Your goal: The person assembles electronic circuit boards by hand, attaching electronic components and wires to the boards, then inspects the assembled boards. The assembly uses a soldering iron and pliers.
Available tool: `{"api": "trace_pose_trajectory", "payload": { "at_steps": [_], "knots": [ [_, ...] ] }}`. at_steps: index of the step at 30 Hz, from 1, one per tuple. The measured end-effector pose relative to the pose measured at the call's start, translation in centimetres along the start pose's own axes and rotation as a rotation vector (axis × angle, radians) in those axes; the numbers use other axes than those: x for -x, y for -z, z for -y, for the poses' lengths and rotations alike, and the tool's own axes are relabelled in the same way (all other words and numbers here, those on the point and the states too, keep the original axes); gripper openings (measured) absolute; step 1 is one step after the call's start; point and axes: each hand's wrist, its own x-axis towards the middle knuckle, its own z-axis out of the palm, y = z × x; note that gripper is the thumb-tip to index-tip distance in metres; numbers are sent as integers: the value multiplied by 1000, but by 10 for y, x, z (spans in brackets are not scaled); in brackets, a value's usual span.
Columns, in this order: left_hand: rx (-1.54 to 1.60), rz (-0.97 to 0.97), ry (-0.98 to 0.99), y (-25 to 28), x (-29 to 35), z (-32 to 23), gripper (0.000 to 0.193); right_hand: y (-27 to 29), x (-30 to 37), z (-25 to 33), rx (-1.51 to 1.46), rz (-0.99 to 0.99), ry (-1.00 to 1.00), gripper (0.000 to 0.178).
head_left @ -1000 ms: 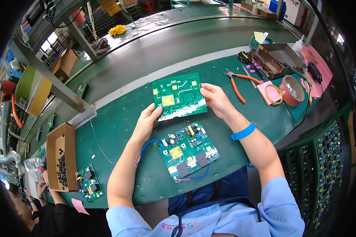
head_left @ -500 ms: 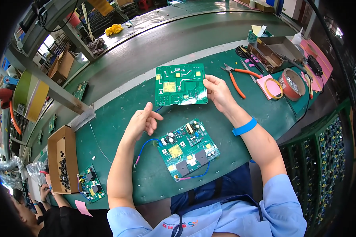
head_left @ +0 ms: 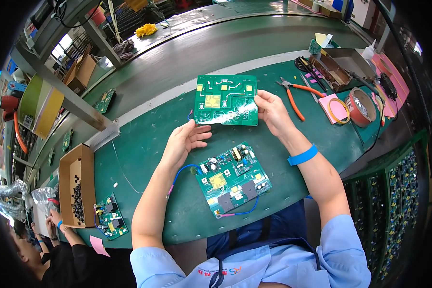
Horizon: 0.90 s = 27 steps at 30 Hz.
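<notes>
A green circuit board [head_left: 225,89] is up over the bench, its solder side with yellow pads facing me. My right hand [head_left: 276,115] is closed on its right edge, thumb in front. Close to the board's lower left corner is my left hand [head_left: 182,141], open, fingers apart; whether the thumb tip touches the corner I cannot tell. A short wire end shows beside that corner. Below, a second circuit board [head_left: 233,178] lies component side up on the bench, with blue wires [head_left: 181,173] at two of its corners. The held board's far side is hidden.
On the right lie orange-handled cutters [head_left: 295,98], a yellow wire ring [head_left: 339,110], a round red tub [head_left: 360,106] and a metal tray [head_left: 343,65]. At left are a cardboard box [head_left: 74,165] of small black parts, another board [head_left: 111,216] and a co-worker's hand [head_left: 55,221].
My left hand has come up and right, close to the held board's lower left corner. The right hand keeps its grip. The whole view has shifted slightly.
</notes>
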Motion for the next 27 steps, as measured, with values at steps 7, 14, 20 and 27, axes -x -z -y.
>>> {"api": "trace_pose_trajectory", "payload": {
  "at_steps": [7, 14, 20, 27],
  "knots": [
    [228, 27, 58, 0, -1, 0, 34, -1, 2, 1, 3, 8, -10, 22],
    [241, 97, 61, 8, -2, 1, 34, -5, 3, -1, 31, 56, -5, 21],
    [35, 67, 10, 5, 0, 0, 30, -4, 3, -1, 63, 87, -20, 23],
    [-214, -106, -91, 2, 0, 2, 25, -2, 3, 1, 111, 96, -22, 24]
  ]
}}
